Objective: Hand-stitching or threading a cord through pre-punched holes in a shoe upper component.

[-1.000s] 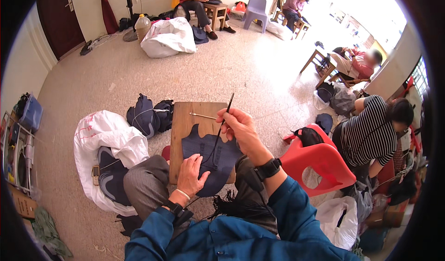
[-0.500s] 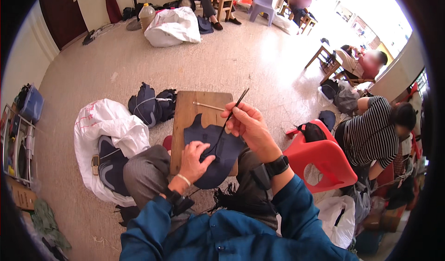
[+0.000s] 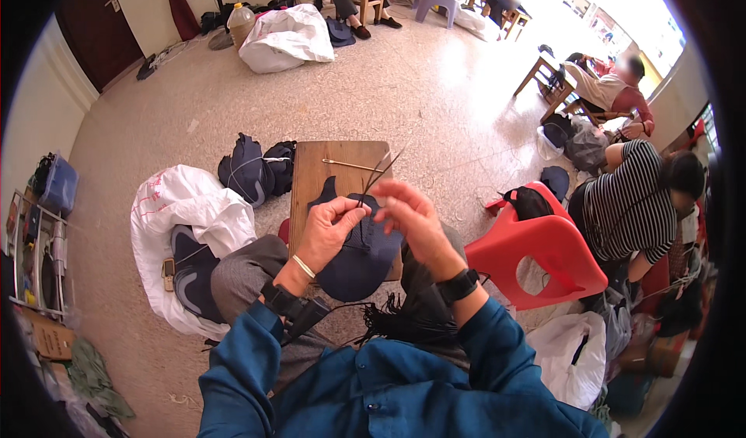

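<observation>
We have room over the floor (image 3: pixel 350 100) beyond the stool (image 3: pixel 317 158), but the cord (image 3: pixel 374 177), the chair (image 3: pixel 573 275) rightward and the sack (image 3: pixel 186 205) leftward bar our way.

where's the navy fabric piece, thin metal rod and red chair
navy fabric piece (image 3: pixel 357 272), head view: rounded lower end
thin metal rod (image 3: pixel 351 165), head view: mid-shaft
red chair (image 3: pixel 567 258), head view: panel beside its hole

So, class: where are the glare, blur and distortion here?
Head view: glare whites out the upper right and shines off the floor; a seated person's head there is blurred; the right hand looks slightly soft; the door tilts near the fisheye rim.
</observation>
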Available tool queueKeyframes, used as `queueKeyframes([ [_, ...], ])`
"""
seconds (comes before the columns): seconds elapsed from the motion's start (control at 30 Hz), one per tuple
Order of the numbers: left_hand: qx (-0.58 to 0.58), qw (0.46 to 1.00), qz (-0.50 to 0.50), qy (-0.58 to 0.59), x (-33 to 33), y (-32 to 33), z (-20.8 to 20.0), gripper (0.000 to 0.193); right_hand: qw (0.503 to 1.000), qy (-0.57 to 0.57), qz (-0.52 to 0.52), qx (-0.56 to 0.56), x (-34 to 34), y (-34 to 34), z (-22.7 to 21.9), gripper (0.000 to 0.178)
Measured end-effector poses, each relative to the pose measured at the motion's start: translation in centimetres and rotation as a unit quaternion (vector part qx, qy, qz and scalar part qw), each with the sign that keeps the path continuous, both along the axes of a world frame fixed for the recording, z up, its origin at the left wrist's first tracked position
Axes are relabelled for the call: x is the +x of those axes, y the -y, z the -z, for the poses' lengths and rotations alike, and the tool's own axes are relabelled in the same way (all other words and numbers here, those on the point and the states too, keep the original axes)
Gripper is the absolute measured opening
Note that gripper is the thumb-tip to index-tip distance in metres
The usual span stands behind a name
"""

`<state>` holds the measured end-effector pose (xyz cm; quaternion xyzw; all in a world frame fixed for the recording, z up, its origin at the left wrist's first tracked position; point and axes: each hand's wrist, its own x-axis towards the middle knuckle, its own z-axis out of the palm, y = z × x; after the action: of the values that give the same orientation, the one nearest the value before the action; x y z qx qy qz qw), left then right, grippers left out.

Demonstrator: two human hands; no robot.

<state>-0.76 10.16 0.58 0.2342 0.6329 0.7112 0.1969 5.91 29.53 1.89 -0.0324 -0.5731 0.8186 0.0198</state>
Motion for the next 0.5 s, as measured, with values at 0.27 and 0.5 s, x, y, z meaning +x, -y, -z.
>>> queueKeyframes([
  [0.27,0.057,0.998,-0.011,-0.002,-0.7,-0.1,-4.4,0.019,0.990,0.086,-0.027,0.110,3.9,3.2,7.4,0.032],
  [0.5,0.051,0.997,-0.004,-0.049,-1.0,-0.8,-7.1,0.019,0.978,0.091,-0.014,0.188,4.5,4.1,7.8,0.032],
])
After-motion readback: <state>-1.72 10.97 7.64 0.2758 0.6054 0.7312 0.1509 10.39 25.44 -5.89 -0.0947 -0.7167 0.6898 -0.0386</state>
